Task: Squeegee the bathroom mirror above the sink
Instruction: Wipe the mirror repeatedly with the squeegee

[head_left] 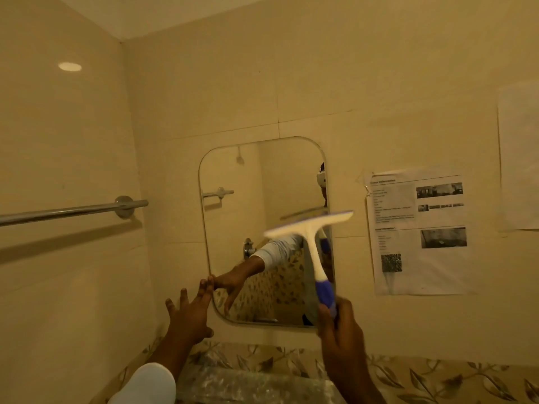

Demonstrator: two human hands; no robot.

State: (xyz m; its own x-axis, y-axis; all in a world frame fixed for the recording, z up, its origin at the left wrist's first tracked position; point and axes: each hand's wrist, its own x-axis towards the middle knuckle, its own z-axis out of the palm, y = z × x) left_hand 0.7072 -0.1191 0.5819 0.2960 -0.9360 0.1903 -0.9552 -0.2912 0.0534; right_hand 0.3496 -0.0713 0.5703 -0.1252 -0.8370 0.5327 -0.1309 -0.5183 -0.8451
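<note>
A tall mirror [248,199] with rounded corners hangs on the cream tiled wall. My right hand [341,330] grips the blue handle of a white squeegee [313,243], held upright in front of the mirror's lower right part, its blade tilted up to the right and blurred. Whether the blade touches the glass I cannot tell. My left hand [189,313] is spread open, its fingertips touching the mirror's lower left edge. The mirror reflects that hand and a white sleeve.
A chrome towel bar [73,211] runs along the left wall. A printed paper sheet [420,231] is taped to the wall right of the mirror, another pale sheet [519,158] further right. A leaf-patterned tile band [437,377] runs below, above a glass shelf [248,383].
</note>
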